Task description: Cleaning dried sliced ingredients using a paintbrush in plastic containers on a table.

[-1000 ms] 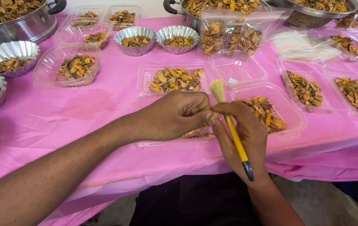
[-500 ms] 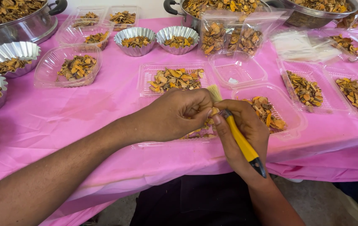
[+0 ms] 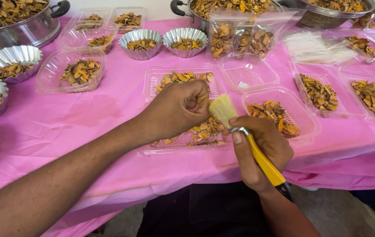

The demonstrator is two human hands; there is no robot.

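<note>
My left hand [image 3: 176, 109] is closed in a fist over a flat clear plastic tray [image 3: 154, 81] of orange-brown dried slices; whether a piece sits inside the fist is hidden. My right hand [image 3: 262, 151] grips a yellow-handled paintbrush [image 3: 257, 153], whose pale bristles [image 3: 222, 109] point up beside the left fist. Dried slices [image 3: 202, 131] lie in the tray under both hands.
On the pink tablecloth [image 3: 108, 118] stand more clear trays [image 3: 71, 72], [image 3: 279, 116], [image 3: 321, 92] with slices, an empty clear tray [image 3: 246, 72], fluted foil cups [image 3: 141, 44], [image 3: 3, 63] and large metal pots [image 3: 16, 19], [image 3: 231, 6] full of the same slices. The table edge is right before me.
The brush has swung upright, so its bristles now show clear of the left fist. My left hand stays closed over the tray.
</note>
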